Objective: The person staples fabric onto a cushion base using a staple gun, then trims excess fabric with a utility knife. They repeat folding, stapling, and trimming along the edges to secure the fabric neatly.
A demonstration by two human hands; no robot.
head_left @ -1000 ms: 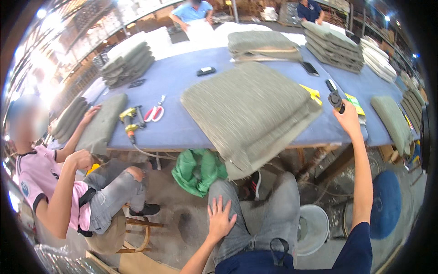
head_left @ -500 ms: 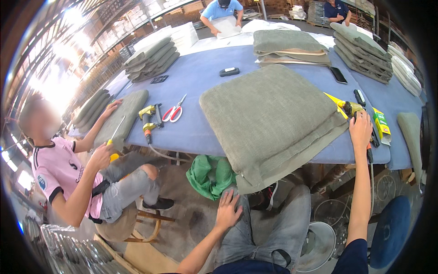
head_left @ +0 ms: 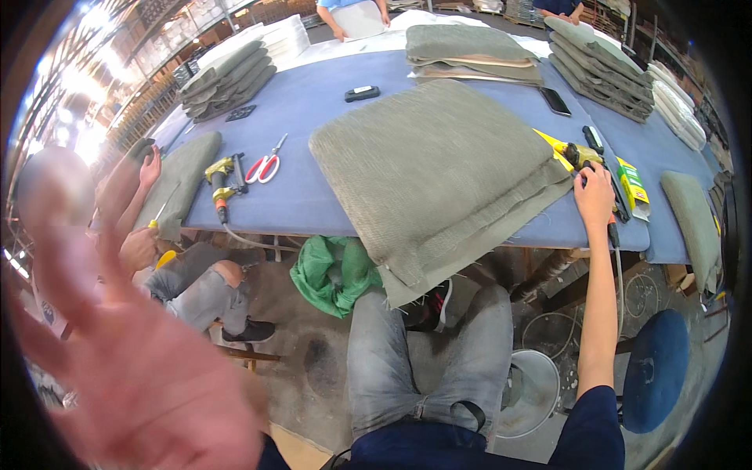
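Observation:
My left hand [head_left: 145,384] is raised close to the camera, large and blurred, with its palm showing and fingers spread; nothing is in it. At the right of the table, my right hand [head_left: 595,196] has its fingers round the handle of a yellow and black staple gun [head_left: 580,154], which lies on the tabletop. In front of me a grey-green fabric-covered cushion [head_left: 431,157] overhangs the table's near edge, its loose cloth border hanging down with frayed threads. A yellow item [head_left: 551,142], partly hidden, lies between the cushion and the staple gun.
On the blue table [head_left: 305,102] lie red-handled scissors [head_left: 264,166], another staple gun [head_left: 222,184], a phone [head_left: 554,101], a yellow-green box [head_left: 632,188] and cushion stacks [head_left: 474,48]. A co-worker at left holds a screwdriver [head_left: 158,215]. Below are a green bag [head_left: 329,274] and white bucket [head_left: 540,392].
My left hand has left my thigh and come up close to the camera at the left. The view has shifted. My right hand stays at the staple gun.

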